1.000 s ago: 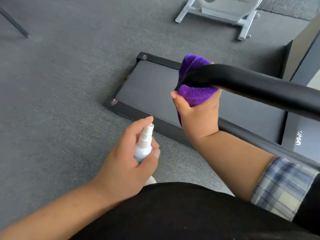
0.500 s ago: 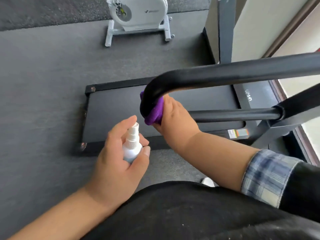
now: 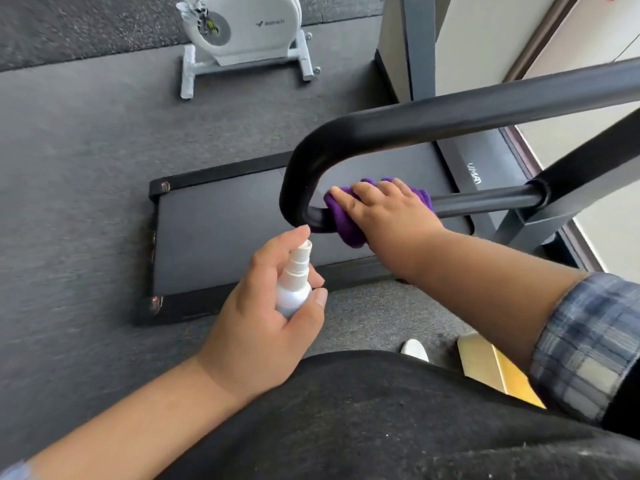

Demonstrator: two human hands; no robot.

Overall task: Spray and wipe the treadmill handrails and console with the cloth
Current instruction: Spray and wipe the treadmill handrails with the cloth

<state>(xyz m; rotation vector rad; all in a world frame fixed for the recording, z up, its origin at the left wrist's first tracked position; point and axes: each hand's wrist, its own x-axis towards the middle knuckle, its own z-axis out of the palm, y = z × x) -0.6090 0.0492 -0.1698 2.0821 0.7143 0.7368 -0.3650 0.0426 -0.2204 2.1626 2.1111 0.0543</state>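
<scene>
Right hand (image 3: 388, 209) slid cloth (image 3: 346, 230) onto lower handrail (image 3: 485, 199), palm down.

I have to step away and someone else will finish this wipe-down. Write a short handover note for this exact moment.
Left hand grips the white spray bottle, index finger on the nozzle, held just below the handrail bend.
Right hand presses the purple cloth around the lower handrail bar, next to the bend.
Done: cannot tell which stretches have been wiped.
Left: the rest of this bar toward the upright, any other rails, and the console, which is out of view.
</scene>
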